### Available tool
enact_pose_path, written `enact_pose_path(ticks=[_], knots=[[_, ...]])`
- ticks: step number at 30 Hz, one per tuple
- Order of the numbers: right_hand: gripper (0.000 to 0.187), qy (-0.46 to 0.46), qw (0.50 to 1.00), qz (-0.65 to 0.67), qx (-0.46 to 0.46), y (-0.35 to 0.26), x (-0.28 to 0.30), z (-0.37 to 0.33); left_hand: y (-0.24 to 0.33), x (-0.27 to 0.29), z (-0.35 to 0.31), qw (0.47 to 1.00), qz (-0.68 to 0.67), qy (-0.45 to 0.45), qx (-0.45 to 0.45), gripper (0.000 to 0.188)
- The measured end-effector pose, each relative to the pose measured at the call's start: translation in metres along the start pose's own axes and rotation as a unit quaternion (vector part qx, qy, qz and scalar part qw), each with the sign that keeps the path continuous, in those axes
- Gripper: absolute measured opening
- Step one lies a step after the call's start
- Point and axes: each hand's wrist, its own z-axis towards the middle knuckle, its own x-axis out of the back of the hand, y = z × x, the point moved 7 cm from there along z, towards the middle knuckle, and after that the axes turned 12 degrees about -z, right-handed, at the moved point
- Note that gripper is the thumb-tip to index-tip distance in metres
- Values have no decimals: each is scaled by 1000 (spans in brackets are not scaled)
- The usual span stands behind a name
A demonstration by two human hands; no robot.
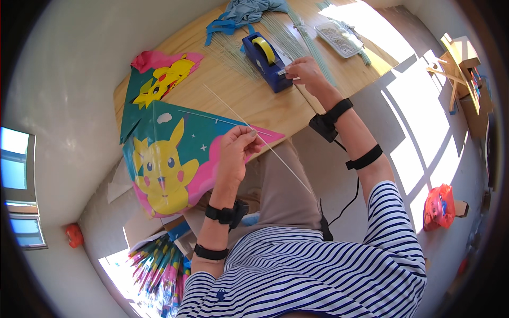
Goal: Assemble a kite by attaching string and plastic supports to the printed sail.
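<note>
My left hand (239, 150) is closed in a pinch around a thin white rod (289, 168), which slants across the right corner of a kite (204, 127). The kite is a green and pink plastic sheet with a yellow cartoon figure, hanging partly over the table's near edge. My right hand (308, 74) pinches the tape's free end at the front of a blue tape dispenser (277, 79). A yellow roll (263, 50) sits in the dispenser. What lies under my left fingertips is hidden.
Another kite (164, 77) lies folded at the table's (212, 69) left. Bundles of thin rods (313, 50), a white tray of small pieces (338, 40) and blue cloth (252, 10) lie at the back. Below left are several folded kites (156, 267); a red bag (439, 208) stands at right.
</note>
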Motion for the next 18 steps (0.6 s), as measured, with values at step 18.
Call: enact_pose_path(ticks=[18], knots=[[10, 35, 992, 69, -97, 82, 64, -351, -83, -79, 33, 991, 72, -67, 91, 5]])
